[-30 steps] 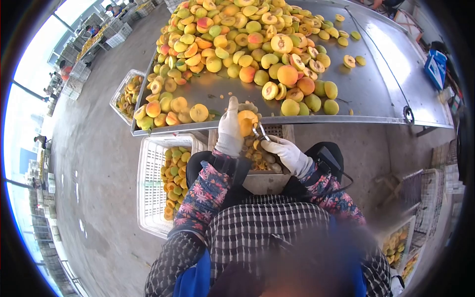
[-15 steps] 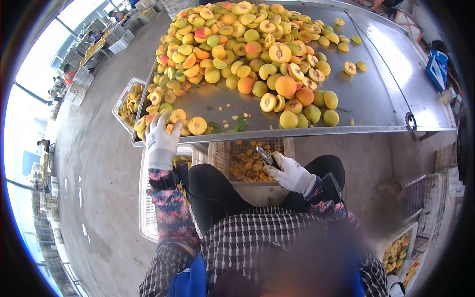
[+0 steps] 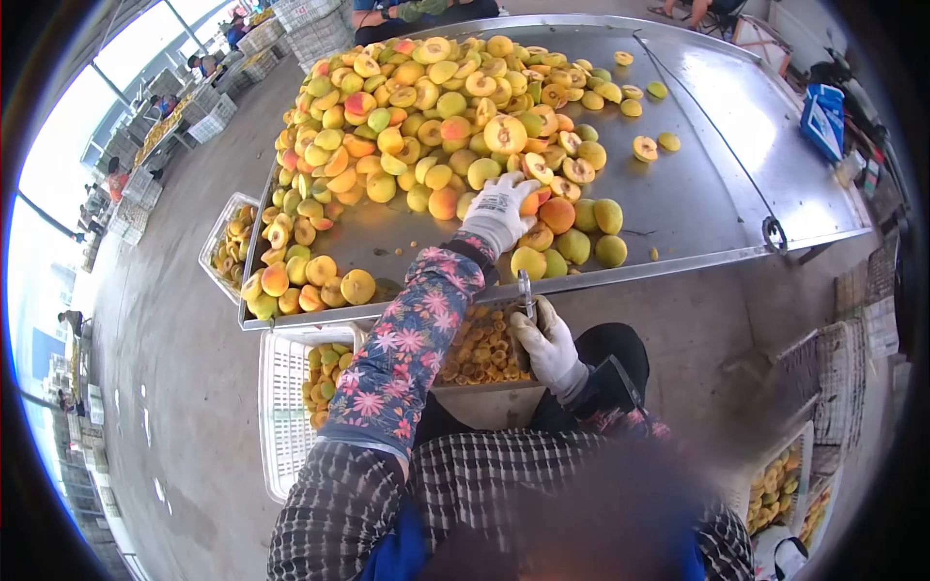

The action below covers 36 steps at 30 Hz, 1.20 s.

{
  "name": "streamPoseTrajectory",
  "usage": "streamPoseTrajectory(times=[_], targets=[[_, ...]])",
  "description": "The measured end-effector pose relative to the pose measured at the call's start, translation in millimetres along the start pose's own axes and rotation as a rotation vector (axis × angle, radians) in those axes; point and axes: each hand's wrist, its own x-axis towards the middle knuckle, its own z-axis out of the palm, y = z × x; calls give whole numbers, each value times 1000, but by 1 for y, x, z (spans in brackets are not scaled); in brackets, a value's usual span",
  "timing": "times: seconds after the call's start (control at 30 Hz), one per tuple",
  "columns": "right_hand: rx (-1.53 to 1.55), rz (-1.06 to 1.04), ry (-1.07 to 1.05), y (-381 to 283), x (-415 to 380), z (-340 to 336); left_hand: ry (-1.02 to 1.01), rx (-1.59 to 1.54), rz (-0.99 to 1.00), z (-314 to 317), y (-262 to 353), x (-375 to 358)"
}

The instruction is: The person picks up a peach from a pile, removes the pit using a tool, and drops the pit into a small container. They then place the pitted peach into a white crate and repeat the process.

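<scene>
My left hand (image 3: pixel 499 211), in a white glove, reaches across the metal table onto the fruit pile. Its fingers and thumb are around an orange-red peach (image 3: pixel 530 202) at the pile's near side. My right hand (image 3: pixel 550 351), in a soiled white glove, is closed on a small silver metal hand tool (image 3: pixel 525 292), held upright by the table's front edge. Whole and halved peaches (image 3: pixel 426 126) are heaped on the table, some cut faces showing stones. Several peach halves (image 3: pixel 357 287) lie along the front left edge.
The metal table (image 3: pixel 707 218) has a raised rim. Below it are a crate of small brownish pieces (image 3: pixel 480 349) and a white basket (image 3: pixel 283 416) with cut fruit. Another fruit basket (image 3: pixel 232 242) stands left. A person in gloves (image 3: pixel 421 10) sits across the table.
My left hand has left the halves at the front left corner and moved right onto the pile. My right hand has shifted slightly left, with the tool now more upright. The view has shifted.
</scene>
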Motion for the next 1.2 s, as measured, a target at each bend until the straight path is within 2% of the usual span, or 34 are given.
streamPoseTrajectory(times=[0.03, 0.07, 0.1, 0.13, 0.17, 0.2, 0.23, 0.27, 0.33, 0.4, 0.47, 0.53, 0.57, 0.67, 0.83, 0.93, 1.07, 1.13, 1.2], targets=[[9, 17, -1, -4, -1, 1, 36, -69, -48, 1, -3, 0], [-166, -199, -19, 6, 4, -6, 69, -135, -96, 1, -8, -1], [-339, -414, -37, 25, 13, -17, 14, -444, -384, -7, -8, -1], [-344, -412, -45, 24, 12, -17, 84, -1129, -498, -12, -14, -7], [-349, -409, -52, 23, 12, -17, 83, -1604, -568, -20, -26, -19], [-189, -185, -53, 2, 1, -6, 87, -2081, -622, -41, -20, -36], [-34, 44, -59, -9, -5, 1, 110, -2166, -584, -58, -9, -52], [-72, 106, -53, -5, -3, -1, 133, -2249, -540, -75, 1, -67], [-550, -327, -132, 0, 5, 0, 332, -2246, -739, -88, 14, -91], [-883, -691, -92, -13, 8, 14, 436, -2063, -714, -86, 21, -114], [-990, -720, -99, -31, 8, 32, 494, -2014, -707, -84, 29, -129], [-931, -462, -169, -40, 9, 48, 521, -1958, -691, -84, 38, -138], [-958, -402, -158, -41, 10, 55, 523, -1926, -681, -85, 42, -142], [-1076, -418, -105, -38, 10, 65, 562, -1878, -664, -87, 54, -147], [-1043, -339, -118, -23, 3, 70, 696, -1756, -644, -82, 68, -153], [-1103, -272, -180, -32, -1, 69, 601, -1845, -679, -85, 62, -158], [-1293, -271, -326, -36, -1, 57, 323, -1827, -803, -92, 46, -163], [-1138, -312, -337, -24, 1, 50, 246, -1767, -825, -96, 45, -163], [-1042, -375, -337, -18, -2, 49, 307, -1722, -740, -93, 47, -164]])
